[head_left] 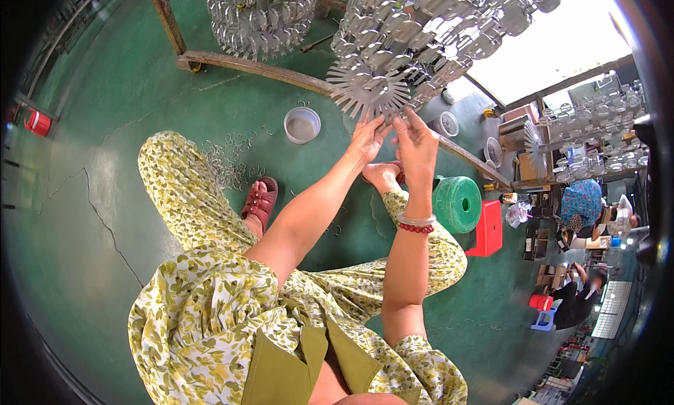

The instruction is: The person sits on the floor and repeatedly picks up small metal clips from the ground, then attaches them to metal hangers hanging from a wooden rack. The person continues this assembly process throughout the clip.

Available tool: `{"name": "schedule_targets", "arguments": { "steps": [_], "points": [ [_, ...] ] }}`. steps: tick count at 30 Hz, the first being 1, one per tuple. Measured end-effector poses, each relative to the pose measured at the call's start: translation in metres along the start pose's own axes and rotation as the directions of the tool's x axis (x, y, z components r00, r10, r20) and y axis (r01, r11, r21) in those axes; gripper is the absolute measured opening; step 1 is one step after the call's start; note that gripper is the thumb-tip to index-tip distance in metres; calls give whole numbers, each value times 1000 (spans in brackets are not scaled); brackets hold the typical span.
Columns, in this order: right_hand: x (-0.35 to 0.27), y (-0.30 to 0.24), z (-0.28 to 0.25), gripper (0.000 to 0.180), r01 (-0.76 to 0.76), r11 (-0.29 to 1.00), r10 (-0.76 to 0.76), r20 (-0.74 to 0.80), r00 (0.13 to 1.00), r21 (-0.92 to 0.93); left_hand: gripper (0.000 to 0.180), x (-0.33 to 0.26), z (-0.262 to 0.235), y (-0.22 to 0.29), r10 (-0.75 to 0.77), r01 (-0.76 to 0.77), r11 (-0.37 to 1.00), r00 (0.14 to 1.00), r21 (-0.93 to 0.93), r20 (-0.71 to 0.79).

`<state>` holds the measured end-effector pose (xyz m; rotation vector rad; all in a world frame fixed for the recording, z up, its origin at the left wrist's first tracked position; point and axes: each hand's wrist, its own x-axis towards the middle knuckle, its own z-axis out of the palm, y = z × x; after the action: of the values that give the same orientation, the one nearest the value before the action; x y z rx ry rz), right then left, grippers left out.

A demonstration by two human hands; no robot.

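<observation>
Head view: both your forearms rise from the near edge and meet at the far centre; your left hand (368, 137) has its fingers drawn together, the tips touching the lower edge of the toothed metal disc (370, 89); your right hand (415, 144) sits just right of it, fingers curled and pinched near that same edge, though what they pinch is too small to tell; a red bead bracelet (415, 227) and a pale band circle your right wrist.

The disc hangs at the far centre, the lowest of a rack of shiny metal pieces (435, 26) that spreads to the right; a second cluster (260, 19) hangs to its left; a wooden beam (260, 68) runs behind them across the green floor (105, 138).

On the floor, just left of your hands, stands a small white tub (302, 124); further left lies a scatter of wire hooks (228, 159); your left foot in a red sandal (260, 203) rests near them; right of your right arm sits a green spool (458, 204), with a red stool (488, 229) just beyond; well to the right, other people (583, 208) sit among boxes.
</observation>
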<state>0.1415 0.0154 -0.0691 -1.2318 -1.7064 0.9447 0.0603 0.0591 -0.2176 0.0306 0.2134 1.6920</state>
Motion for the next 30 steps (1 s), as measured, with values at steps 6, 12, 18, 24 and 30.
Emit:
{"name": "schedule_targets", "arguments": {
  "steps": [6, 12, 18, 24, 30],
  "points": [
    [20, 28, 31, 45, 34, 961, -105, -250, 963, -273, 38, 12, -3, -18, -26, 24, 1000, 991, -18, -129],
    [37, 35, 30, 30, 9, 873, -197, -335, 922, -488, 30, 4, 9, -30, 47, -47, 999, 992, 1, -121],
    [38, 30, 29, 30, 46, 864, -222, -297, 929, -501, 31, 7, 15, -31, 40, -43, 999, 990, -18, -136],
    [37, 35, 41, 33, 50, 906, -194, -308, 931, -420, 34, -4, 21, -24, -27, 55, 984, 986, 169, -167],
    [42, 39, 40, 27, 21, 870, -190, -297, 936, -492, 34, 8, -7, -35, 149, -148, 903, 988, 403, 28]
  ]
}}
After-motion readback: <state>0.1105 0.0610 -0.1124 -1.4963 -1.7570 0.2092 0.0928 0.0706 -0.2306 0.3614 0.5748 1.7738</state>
